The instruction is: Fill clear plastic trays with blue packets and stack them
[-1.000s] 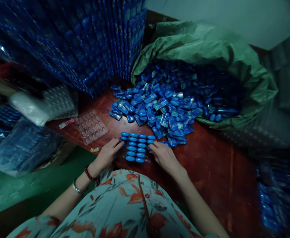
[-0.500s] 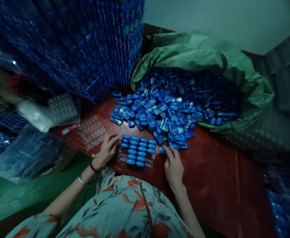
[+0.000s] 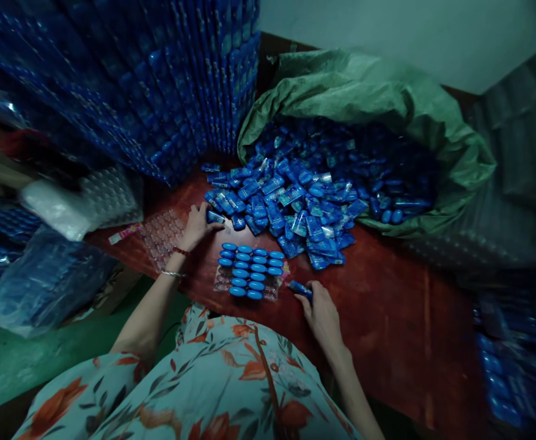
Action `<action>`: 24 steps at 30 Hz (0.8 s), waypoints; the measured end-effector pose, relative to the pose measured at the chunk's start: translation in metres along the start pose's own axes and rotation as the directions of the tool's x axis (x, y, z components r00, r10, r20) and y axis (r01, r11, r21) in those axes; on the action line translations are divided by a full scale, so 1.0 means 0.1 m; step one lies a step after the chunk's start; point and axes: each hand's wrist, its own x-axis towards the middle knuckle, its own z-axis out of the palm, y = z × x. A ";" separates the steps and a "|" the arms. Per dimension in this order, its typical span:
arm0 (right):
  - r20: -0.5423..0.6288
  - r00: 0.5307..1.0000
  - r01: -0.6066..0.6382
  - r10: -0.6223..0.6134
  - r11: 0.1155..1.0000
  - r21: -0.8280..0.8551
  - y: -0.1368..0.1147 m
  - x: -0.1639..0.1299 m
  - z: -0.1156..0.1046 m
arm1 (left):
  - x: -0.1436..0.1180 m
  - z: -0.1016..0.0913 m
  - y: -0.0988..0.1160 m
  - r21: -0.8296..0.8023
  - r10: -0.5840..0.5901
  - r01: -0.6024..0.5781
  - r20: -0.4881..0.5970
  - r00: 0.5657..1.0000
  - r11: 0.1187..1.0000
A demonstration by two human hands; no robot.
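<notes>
My left hand reaches to the left edge of a heap of small blue packets. Its thumb and fingers close around one blue packet lying there. Close to the table's front edge, my right hand pinches another small blue packet between thumb and fingers. Between the hands lies a clear plastic blister tray. Rows of glossy blue oval pieces sit in it, and the pockets at its lower left and lower right corners hold none.
A second clear blister tray lies left on the red-brown table. Behind the heap, a green sack spills packets. Tall stacks of blue packages rise at back left. Plastic-wrapped trays stand at the left edge.
My left hand has moved away from the tray's left side to the heap's edge and closed on a packet. My right hand has drawn a packet nearer to me.
</notes>
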 end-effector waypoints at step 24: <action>0.157 0.842 0.537 -0.517 0.830 -0.151 -0.55 0.35 -0.17 | -1.74 -0.05 0.16 -0.124 0.401 -0.435 -0.229 0.887 0.892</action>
